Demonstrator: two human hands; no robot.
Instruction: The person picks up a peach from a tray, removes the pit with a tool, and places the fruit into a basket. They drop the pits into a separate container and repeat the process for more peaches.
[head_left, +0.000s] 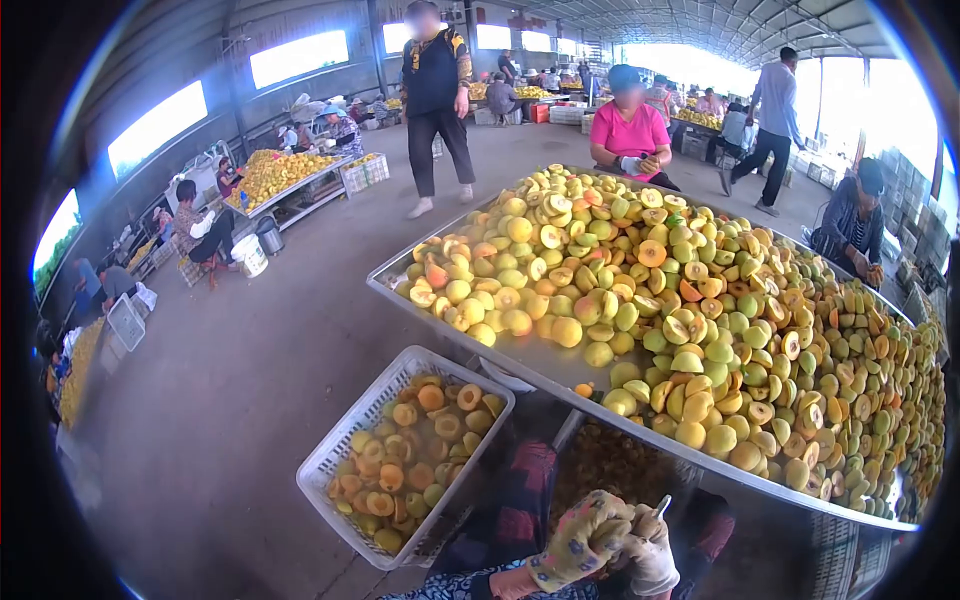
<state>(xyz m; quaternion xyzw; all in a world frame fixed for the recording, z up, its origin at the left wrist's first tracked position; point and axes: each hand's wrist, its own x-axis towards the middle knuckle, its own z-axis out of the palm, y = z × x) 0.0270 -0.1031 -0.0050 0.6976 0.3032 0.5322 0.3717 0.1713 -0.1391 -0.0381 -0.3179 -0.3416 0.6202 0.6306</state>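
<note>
My left hand [580, 540], in a flowered glove, is closed at the bottom centre; whatever lies inside its fingers is hidden. Against it is my right hand [650, 558] in a pale glove, its fingers closed around a small tool [663, 505] with a whitish metal-looking tip pointing up. Both hands are above my lap, in front of a container of brown pits or scraps [610, 465]. To the left, a white plastic crate [312, 478] holds pitted peach halves [432, 398]. Beyond my hands, cut peaches [700, 350] are heaped on a metal table.
The raised rim of the metal table [640, 432] runs diagonally past my hands. Across it sits a person in a pink top [628, 130]; another person [850, 225] works at the right. One person [436, 100] stands in the aisle. A white bucket [250, 256] stands farther left.
</note>
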